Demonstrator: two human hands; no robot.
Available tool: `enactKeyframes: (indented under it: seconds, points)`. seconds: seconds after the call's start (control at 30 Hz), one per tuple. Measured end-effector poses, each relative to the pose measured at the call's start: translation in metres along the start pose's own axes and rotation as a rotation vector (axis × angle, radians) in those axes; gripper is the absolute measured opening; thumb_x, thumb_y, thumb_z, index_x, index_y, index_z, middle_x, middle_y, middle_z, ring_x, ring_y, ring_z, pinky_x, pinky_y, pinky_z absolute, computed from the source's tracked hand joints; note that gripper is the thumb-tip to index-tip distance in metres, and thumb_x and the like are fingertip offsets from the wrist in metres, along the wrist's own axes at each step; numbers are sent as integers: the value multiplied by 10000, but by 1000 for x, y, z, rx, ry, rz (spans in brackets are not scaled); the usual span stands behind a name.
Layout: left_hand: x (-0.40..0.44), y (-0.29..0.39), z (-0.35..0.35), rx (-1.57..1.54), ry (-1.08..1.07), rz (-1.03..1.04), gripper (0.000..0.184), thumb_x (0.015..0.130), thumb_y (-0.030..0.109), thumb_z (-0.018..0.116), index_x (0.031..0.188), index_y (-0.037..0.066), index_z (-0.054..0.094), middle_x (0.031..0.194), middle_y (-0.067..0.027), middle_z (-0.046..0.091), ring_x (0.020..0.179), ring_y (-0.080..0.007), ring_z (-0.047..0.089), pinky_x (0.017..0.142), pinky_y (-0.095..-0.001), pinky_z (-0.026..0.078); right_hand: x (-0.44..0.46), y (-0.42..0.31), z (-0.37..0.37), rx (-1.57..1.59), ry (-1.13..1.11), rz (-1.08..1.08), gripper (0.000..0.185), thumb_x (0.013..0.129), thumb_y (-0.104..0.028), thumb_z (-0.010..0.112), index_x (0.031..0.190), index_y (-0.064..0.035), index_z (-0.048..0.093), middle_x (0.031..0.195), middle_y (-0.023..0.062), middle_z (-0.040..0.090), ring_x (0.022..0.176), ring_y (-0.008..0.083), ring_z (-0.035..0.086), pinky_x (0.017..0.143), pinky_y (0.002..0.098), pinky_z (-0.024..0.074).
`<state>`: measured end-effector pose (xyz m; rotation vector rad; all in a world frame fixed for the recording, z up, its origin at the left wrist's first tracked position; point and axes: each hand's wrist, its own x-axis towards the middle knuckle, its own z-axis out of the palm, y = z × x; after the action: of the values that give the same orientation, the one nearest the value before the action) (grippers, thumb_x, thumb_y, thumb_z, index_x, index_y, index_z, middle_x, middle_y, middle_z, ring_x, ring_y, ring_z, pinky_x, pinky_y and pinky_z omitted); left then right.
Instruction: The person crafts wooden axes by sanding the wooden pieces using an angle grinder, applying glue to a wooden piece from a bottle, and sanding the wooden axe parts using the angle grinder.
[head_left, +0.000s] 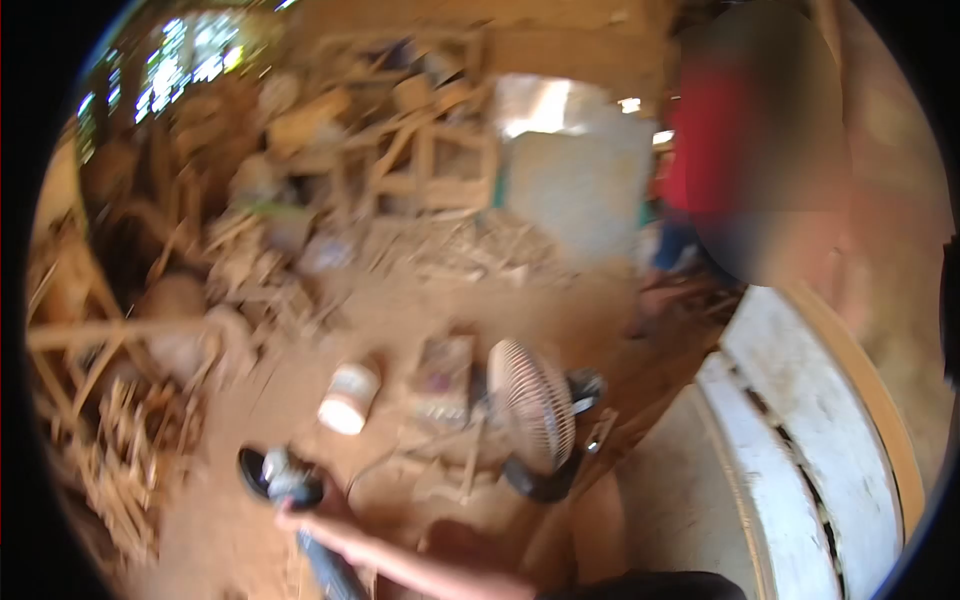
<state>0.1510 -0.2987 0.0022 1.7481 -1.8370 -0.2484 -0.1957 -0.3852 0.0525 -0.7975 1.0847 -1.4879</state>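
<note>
My right hand (pixel 305 518) reaches in from the bottom right and is closed around an angle grinder, near its head. The angle grinder (pixel 328 568) has a dark body, a silvery gear head and a dark disc or guard at its far end. It is held above the brown floor, and motion blur hides the finer detail. My left hand is not in view. Ahead of the grinder stands a white bucket or tub (pixel 349 396), tilted in the view. A small fan (pixel 533 405) with a round cage stands to the right of it.
A wooden block or box (pixel 443 378) lies between the tub and the fan. Pale curved panels (pixel 800 400) stand at the right. Wood scraps (pixel 130 460) pile up on the left, with wooden frames (pixel 430 165) behind. A person in a red top (pixel 708 140) stands at the back right.
</note>
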Motion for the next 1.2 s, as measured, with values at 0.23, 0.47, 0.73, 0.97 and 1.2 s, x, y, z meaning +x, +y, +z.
enactKeyframes:
  seconds: [0.23, 0.47, 0.73, 0.97, 1.2]
  points:
    - [-18, -9, -42, 33, -111, -161, 392, 943, 130, 677, 1293, 27, 532, 1158, -190, 664, 1085, -318, 646, 874, -437, 502, -2, 9, -19, 248, -411, 243, 455, 718, 5, 778, 1134, -54, 603, 912, 78, 650, 700, 199, 668, 619, 361, 588]
    - [-11, -24, -25, -164, -195, -92, 239, 919, 10, 645, 1119, 25, 515, 919, -207, 706, 861, -392, 697, 685, -442, 514, -28, 41, -30, -141, -335, 140, 425, 867, -252, 786, 1168, -64, 550, 817, 86, 634, 609, 196, 651, 555, 336, 562]
    - [-17, -44, -13, -134, -223, -51, 170, 906, -49, 583, 1046, 12, 508, 841, -200, 685, 851, -388, 702, 706, -440, 517, -84, 129, -6, -336, -337, 313, 689, 780, -363, 847, 1285, -26, 521, 1080, 78, 649, 904, 175, 644, 818, 349, 535]
    - [-19, -31, -15, -53, -203, 51, 254, 836, -130, 549, 1034, 12, 477, 863, -202, 677, 833, -392, 706, 686, -449, 543, -94, 167, 34, -373, -444, 172, 665, 757, -341, 859, 1233, -25, 520, 1055, 88, 635, 936, 192, 640, 851, 355, 522]
    - [-18, -31, -11, -30, -177, 40, 159, 907, -39, 576, 1028, 17, 489, 857, -213, 665, 857, -415, 684, 691, -442, 509, -99, 143, 45, -357, -505, 152, 643, 761, -313, 858, 1207, -5, 513, 1056, 91, 648, 946, 188, 641, 864, 357, 518]
